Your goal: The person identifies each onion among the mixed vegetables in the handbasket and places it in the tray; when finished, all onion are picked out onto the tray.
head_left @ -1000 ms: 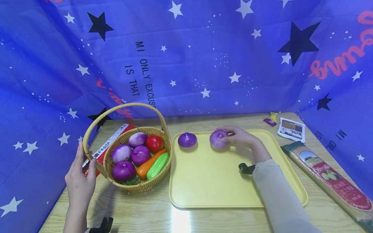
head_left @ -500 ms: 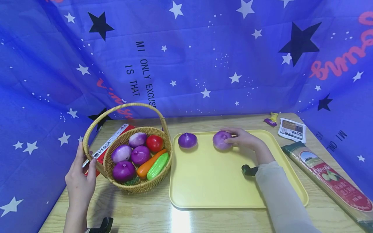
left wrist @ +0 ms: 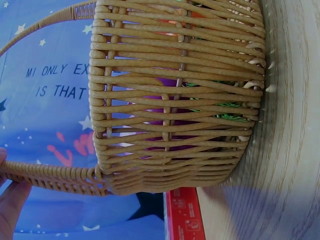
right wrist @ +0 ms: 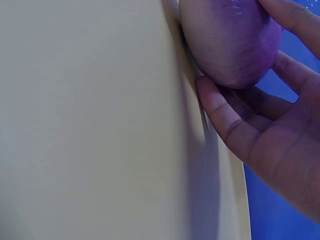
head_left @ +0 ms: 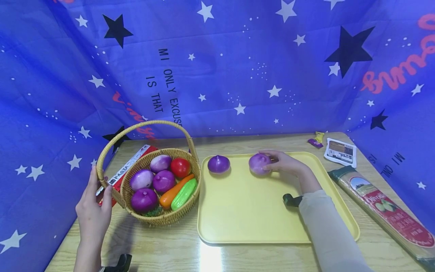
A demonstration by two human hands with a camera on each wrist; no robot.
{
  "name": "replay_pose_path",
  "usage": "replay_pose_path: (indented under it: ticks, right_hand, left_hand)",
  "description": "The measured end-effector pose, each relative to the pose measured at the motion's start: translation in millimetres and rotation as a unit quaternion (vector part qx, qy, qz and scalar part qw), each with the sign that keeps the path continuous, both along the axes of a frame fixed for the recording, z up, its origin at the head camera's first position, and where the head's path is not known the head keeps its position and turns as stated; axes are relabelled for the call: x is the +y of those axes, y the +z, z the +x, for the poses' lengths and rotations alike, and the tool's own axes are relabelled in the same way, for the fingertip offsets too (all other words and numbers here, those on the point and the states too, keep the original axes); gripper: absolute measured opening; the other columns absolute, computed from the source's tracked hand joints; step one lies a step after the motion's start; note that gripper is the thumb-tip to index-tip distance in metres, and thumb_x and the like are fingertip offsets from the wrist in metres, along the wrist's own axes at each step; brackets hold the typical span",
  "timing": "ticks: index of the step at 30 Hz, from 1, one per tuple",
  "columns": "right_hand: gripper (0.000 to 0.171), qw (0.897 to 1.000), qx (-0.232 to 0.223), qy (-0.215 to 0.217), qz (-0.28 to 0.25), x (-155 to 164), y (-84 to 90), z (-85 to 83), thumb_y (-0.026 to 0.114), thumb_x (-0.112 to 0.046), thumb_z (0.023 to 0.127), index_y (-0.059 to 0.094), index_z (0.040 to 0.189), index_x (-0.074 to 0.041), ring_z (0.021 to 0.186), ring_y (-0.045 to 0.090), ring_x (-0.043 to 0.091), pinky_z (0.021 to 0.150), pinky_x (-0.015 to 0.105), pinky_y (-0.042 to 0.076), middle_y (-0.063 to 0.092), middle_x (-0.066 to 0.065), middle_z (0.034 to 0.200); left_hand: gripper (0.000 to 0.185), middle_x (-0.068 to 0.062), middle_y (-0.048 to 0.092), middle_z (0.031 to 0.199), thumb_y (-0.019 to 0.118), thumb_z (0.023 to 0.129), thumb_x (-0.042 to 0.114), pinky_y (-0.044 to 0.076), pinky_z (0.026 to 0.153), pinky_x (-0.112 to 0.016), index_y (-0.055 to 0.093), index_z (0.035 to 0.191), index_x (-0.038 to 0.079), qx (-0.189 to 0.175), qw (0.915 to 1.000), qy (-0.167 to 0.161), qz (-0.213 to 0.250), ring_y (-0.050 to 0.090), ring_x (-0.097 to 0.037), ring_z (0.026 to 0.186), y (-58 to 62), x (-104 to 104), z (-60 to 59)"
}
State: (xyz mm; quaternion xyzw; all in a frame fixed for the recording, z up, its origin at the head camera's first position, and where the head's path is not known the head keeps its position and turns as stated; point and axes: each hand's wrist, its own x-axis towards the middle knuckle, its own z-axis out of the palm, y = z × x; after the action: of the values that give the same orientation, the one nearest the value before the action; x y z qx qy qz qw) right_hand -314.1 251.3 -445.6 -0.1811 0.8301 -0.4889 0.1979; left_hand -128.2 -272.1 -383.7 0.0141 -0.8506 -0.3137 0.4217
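While our right hand [head_left: 283, 163] curls its fingers round an onion [head_left: 259, 163] resting on the tray [head_left: 244, 211], our left hand [head_left: 92, 209] grips the basket [head_left: 159, 217] by its handle base; a second onion [head_left: 218, 164] sits just left of the held one.

Basket [left wrist: 175, 100] wall hides its vegetables; left hand [left wrist: 10, 200] cut off by edge.

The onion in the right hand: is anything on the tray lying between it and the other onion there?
Nothing visible. The right hand holds one onion on the tray; only bare yellow tray separates it from the other onion to its left.
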Motion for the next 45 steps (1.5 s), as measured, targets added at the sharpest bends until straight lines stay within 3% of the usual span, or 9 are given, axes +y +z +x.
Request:
replay_pose_path:
  ticks: [20, 25, 30, 34, 38, 45]
  right_hand:
    - [0.087, 1.0, 0.015, -0.007, 0.008, 5.1, -3.2, 1.4, 0.071, -0.02, 0.082, 0.018, 0.15, -0.005, 0.134, 0.03, 0.049, 0.113, 0.061, 0.028, 0.03, 0.033, 0.146]
    - [0.085, 0.999, 0.035, -0.005, 0.02, 8.9, -3.5, 2.0, 0.069, -0.022, 0.084, 0.018, 0.15, -0.004, 0.131, 0.034, 0.049, 0.111, 0.063, 0.032, 0.032, 0.033, 0.144]
    - [0.084, 0.999, 0.027, -0.017, 0.019, 13.5, -1.4, 2.0, 0.069, -0.026, 0.084, 0.02, 0.15, -0.008, 0.133, 0.033, 0.047, 0.112, 0.062, 0.031, 0.033, 0.029, 0.146]
    - [0.082, 0.999, 0.022, -0.023, 0.016, 17.3, 2.3, 2.3, 0.067, -0.028, 0.086, 0.019, 0.151, -0.011, 0.133, 0.035, 0.046, 0.109, 0.057, 0.038, 0.032, 0.028, 0.148]
    - [0.08, 0.999, 0.012, -0.036, -0.002, 20.5, 6.4, 2.6, 0.066, -0.024, 0.087, 0.02, 0.151, -0.012, 0.132, 0.035, 0.047, 0.105, 0.053, 0.045, 0.028, 0.028, 0.149]
    - [0.077, 0.998, 0.008, -0.047, -0.029, 22.0, 14.7, 4.8, 0.064, -0.021, 0.089, 0.02, 0.151, -0.011, 0.134, 0.03, 0.049, 0.103, 0.054, 0.046, 0.022, 0.029, 0.151]
  left_hand:
    - [0.075, -0.026, 0.065, 0.112, 0.06, 0.083, -0.011, 0.037, 0.083, 0.009, 0.038, 0.145, 0.024, 0.004, 0.9999, -0.008, 0.008, 0.036, 0.03, 0.104, 0.6, 0.8, 1.0]
    - [0.074, -0.026, 0.065, 0.111, 0.06, 0.083, -0.011, 0.037, 0.082, 0.008, 0.038, 0.145, 0.023, 0.009, 0.9998, -0.013, 0.009, 0.037, 0.03, 0.104, 0.3, 0.4, 0.9]
    - [0.074, -0.026, 0.064, 0.113, 0.06, 0.083, -0.011, 0.037, 0.082, 0.008, 0.038, 0.145, 0.023, 0.009, 0.9998, -0.013, 0.009, 0.037, 0.029, 0.104, 0.0, 0.4, 1.2]
    - [0.075, -0.026, 0.064, 0.113, 0.06, 0.083, -0.011, 0.037, 0.082, 0.008, 0.038, 0.145, 0.024, 0.007, 0.9999, -0.012, 0.01, 0.037, 0.029, 0.104, -0.2, 0.3, 1.0]
    - [0.075, -0.026, 0.064, 0.112, 0.06, 0.083, -0.011, 0.037, 0.083, 0.008, 0.038, 0.145, 0.024, 0.008, 0.9999, -0.011, 0.009, 0.037, 0.029, 0.104, -0.4, 0.2, 0.9]
    - [0.074, -0.026, 0.064, 0.113, 0.061, 0.083, -0.011, 0.037, 0.083, 0.008, 0.038, 0.145, 0.023, 0.011, 0.9998, -0.011, 0.009, 0.037, 0.029, 0.104, -0.2, 0.3, 0.8]
